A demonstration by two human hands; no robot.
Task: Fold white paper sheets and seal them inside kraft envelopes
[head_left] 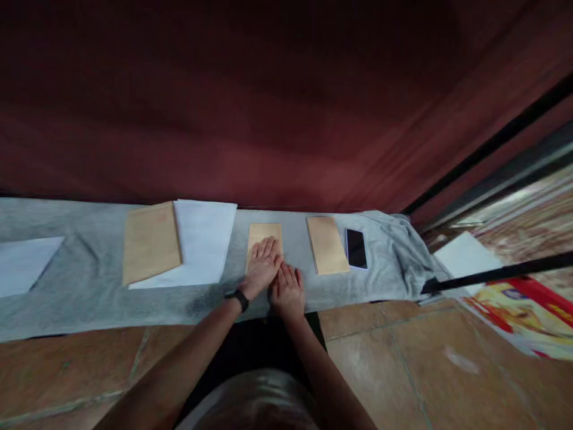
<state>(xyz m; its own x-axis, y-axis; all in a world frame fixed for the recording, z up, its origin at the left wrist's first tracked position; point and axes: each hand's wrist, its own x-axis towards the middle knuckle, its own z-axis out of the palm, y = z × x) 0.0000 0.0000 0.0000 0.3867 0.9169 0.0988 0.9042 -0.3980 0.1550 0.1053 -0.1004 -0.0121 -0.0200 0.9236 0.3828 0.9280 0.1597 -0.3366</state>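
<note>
A small brown paper envelope lies flat on the grey cloth in front of me. My left hand, with a dark band at the wrist, rests flat on it with the fingers stretched out. Against its right lower edge lies my right hand, fingers extended and touching the left hand. The two hands hide the envelope's lower part. To the right is a pile of similar brown envelopes.
A dark-screened phone lies right of the pile. Left are a larger brown envelope on white paper sheets and another white sheet. The grey cloth covers a narrow surface against a dark red wall. Black bars stand at right.
</note>
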